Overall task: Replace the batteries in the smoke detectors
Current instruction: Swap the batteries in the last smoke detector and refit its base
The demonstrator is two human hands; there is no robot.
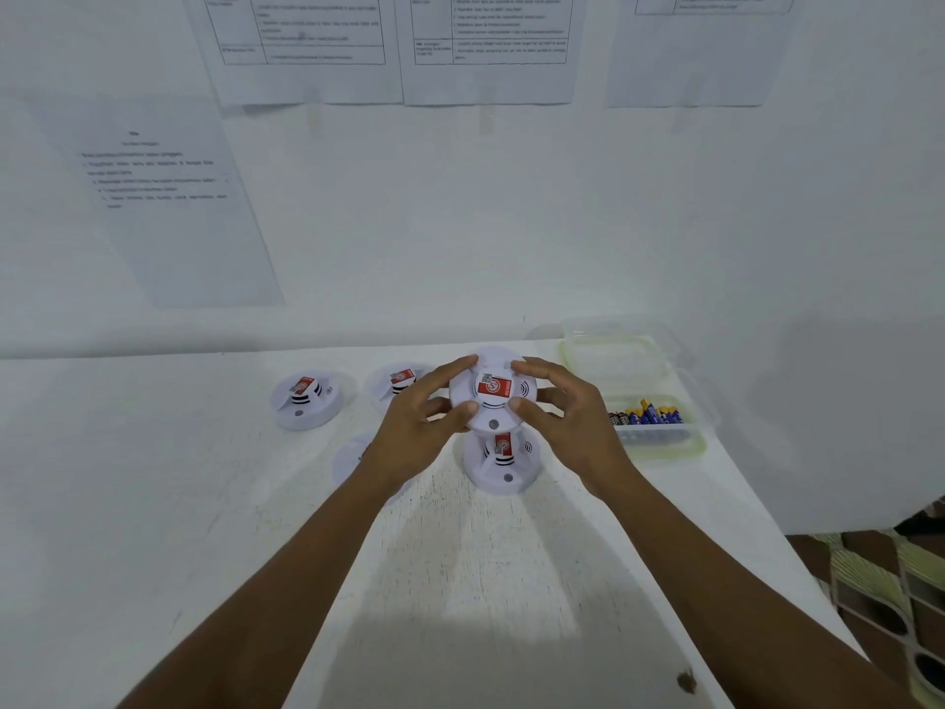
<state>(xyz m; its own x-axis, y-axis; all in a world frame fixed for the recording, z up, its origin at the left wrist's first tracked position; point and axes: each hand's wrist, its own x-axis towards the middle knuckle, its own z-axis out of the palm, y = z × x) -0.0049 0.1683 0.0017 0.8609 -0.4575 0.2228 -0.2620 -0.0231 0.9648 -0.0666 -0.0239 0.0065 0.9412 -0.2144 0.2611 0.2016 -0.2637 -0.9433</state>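
A round white smoke detector [492, 391] with a red label is lifted above the table, held between both hands. My left hand [419, 427] grips its left rim with curled fingers and thumb. My right hand [560, 417] grips its right rim the same way. Directly below it another detector [502, 465] stands on the white table [486, 580]. Two more detectors [307, 400] [396, 383] sit at the back left. One more detector [350, 460] is partly hidden behind my left wrist. Several batteries [647, 416] lie in a clear container [665, 442] at the right.
An empty clear plastic box [613, 355] stands behind the battery container against the wall. Printed paper sheets [169, 197] hang on the white wall. The table's right edge drops off to a patterned floor [895, 591].
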